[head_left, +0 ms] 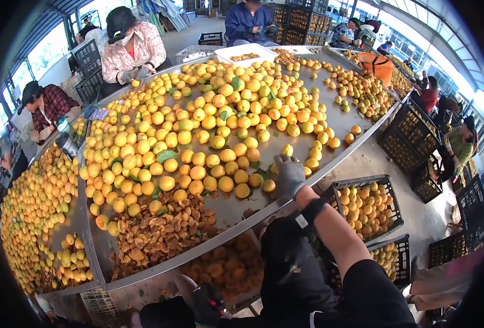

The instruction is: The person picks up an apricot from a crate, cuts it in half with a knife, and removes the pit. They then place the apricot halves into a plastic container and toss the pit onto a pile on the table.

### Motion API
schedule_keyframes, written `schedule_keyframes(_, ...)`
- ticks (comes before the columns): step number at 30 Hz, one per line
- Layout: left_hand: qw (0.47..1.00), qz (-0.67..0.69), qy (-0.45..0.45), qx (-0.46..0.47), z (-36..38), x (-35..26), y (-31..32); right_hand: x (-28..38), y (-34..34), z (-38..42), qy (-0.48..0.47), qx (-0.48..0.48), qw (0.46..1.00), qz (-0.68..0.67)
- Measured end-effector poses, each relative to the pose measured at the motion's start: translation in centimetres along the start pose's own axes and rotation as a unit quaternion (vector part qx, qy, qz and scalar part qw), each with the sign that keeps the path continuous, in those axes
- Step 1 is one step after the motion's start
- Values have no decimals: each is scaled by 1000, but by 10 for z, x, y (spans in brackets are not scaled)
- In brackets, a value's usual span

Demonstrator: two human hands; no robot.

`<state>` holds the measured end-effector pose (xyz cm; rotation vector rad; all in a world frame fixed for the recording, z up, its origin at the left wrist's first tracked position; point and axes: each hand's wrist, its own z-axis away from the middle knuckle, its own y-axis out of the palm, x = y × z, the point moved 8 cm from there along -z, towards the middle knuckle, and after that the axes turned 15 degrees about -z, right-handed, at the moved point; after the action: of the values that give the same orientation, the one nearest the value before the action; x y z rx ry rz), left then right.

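On the metal table, my right hand [289, 176], in a grey glove, reaches in with its fingers apart. It is at the near edge of the pile of yellow-orange apricots [242, 190]; a single apricot [268, 186] lies right beside its fingers. Low in the view, my left hand [205, 305] is in shadow, in a dark glove, closed around something with a red part that I cannot make out. A thin, pale curved piece shows near it. Between the whole fruit and the table's near rim lies a heap of split apricot pieces [162, 232].
Below the rim [242, 227] is a container of apricot pieces [228, 270]. Black crates of apricots [365, 210] stand to my right. Several people sit around the table, one in a patterned jacket [132, 52]. A white tray [246, 61] and an orange basket [377, 68] are farther back.
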<state>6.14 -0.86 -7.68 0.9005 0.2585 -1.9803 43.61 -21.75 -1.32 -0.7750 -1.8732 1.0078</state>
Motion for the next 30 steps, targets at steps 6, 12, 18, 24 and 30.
schedule_keyframes(6, 992, -60, -75, 80, -65, 76, -27, -30, 23, -10, 61, 54, 994, -67)
schedule_keyframes(12, 677, -462, 562, 112, -18, 6, -10, 68, 47, 110, 122, 267, 523, -800)
schedule_keyframes(18, 371, -778, 504, 51, -24, 35, 0, 175, 73, 236, -54, 247, 648, -719)
schedule_keyframes(24, 387, -794, 455, 115, 28, 48, 21, 175, 52, 266, 157, 458, 544, -685)
schedule_keyframes(30, 468, -631, 541, 300, 52, 50, 9, 168, 66, 270, 94, 346, 399, -844)
